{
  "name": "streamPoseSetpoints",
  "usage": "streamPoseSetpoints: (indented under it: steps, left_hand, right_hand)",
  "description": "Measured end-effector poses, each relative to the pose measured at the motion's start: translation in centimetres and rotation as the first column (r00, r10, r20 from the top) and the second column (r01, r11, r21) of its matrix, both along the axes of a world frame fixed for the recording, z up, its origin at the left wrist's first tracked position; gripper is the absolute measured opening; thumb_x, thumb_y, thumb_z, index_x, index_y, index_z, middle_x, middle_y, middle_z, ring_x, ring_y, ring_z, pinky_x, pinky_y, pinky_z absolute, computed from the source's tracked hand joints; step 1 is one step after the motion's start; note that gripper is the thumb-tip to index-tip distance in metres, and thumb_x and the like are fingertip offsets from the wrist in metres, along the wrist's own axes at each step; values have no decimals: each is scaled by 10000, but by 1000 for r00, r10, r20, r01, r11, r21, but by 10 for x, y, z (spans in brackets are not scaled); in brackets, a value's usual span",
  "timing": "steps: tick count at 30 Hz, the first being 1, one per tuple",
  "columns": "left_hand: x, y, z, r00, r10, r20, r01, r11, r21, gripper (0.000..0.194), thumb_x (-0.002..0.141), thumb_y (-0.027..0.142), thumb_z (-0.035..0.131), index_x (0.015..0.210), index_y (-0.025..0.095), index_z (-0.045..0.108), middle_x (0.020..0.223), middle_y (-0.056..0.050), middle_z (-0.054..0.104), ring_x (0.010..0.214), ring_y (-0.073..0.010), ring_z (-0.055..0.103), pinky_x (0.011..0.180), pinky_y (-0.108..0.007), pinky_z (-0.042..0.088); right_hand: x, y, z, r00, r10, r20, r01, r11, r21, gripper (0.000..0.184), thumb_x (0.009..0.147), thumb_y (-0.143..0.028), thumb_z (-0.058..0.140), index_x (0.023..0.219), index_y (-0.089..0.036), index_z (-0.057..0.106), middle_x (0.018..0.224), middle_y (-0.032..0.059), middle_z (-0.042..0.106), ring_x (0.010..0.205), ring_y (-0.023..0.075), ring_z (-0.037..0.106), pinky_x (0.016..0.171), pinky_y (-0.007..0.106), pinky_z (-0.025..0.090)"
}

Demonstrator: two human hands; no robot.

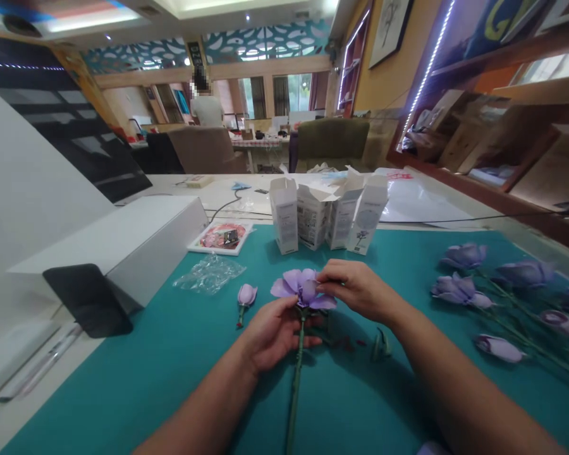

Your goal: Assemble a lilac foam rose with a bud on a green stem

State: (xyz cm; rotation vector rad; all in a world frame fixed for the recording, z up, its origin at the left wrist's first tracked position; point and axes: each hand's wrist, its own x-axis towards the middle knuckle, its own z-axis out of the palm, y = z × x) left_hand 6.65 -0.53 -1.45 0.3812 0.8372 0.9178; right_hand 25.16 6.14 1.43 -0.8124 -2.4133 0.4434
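Observation:
A purple artificial flower (291,284) with spread petals stands on a long green stem in front of me. My left hand (277,332) is around the flower's base, thumb against the bloom and fingers behind the stem. From the right, my right hand (353,287) pinches a petal at the flower's right side. A separate purple bud (246,295) on a short stem lies to the left of the bloom. Small green leaf pieces (380,345) and tiny dark red bits (360,342) rest on the mat below my right hand.
Several finished-looking purple flowers (459,287) lie at the right of the green mat (171,379). Opened white boxes (284,218) stand at its back. Crumpled clear plastic (210,273), a framed tile (220,238) and a dark phone (88,300) are leftward. A person (207,109) is far behind.

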Motion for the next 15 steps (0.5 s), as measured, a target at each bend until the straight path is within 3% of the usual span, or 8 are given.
streamPoseSetpoints:
  steps: [10,15]
  left_hand:
    - [-1,-11,7,999,-39,-21,40,995,90,177,908,228,551,904,109,682,867,-104,701,756,-197,678,632,-315,549]
    - [1,-10,3,998,-25,-51,27,999,30,198,925,230,526,928,96,671,885,-105,717,727,-179,679,627,-308,546]
  right_hand:
    - [8,-22,3,995,-80,-59,78,996,-41,119,882,-177,557,804,-193,646,736,2,618,667,130,562,613,230,414]
    - [7,-22,-12,990,-108,-86,97,988,-124,128,876,-214,540,794,-193,636,714,-1,620,666,141,561,615,242,418]
